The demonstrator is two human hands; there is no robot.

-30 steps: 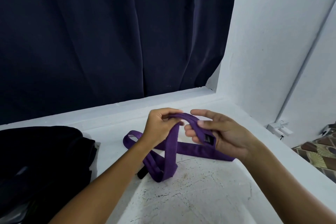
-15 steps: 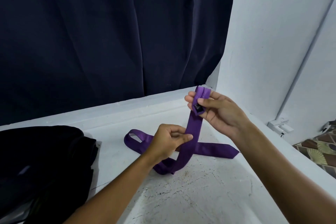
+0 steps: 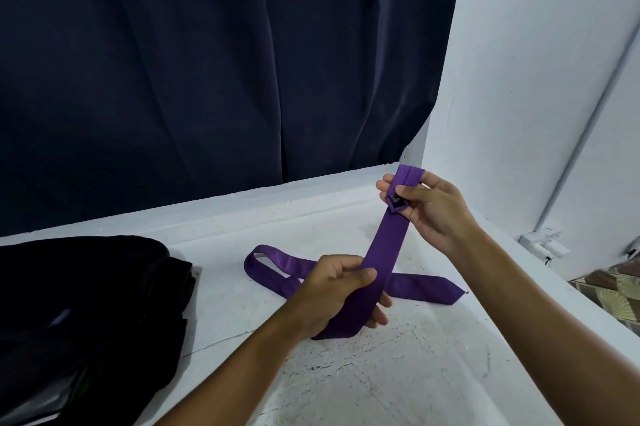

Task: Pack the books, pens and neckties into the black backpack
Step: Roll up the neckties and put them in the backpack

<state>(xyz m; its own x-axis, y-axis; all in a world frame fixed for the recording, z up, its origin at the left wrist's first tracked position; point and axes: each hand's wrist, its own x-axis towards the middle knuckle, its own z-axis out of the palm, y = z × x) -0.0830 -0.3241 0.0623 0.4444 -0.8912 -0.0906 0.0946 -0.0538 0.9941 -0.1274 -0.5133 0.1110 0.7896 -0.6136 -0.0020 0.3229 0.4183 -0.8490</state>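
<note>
Purple necktie (image 3: 385, 245) ran taut between both hands above the white ledge (image 3: 398, 373), its folded top end pinched between the thumb and fingers of the right hand (image 3: 427, 209), raised near the white wall (image 3: 526, 62). Lower down, the left hand (image 3: 334, 294) had its fingers curled round the doubled band, while a loop and the pointed tip lay on the ledge. At the left edge sat the black backpack (image 3: 86, 304), apart from the tie.
</note>
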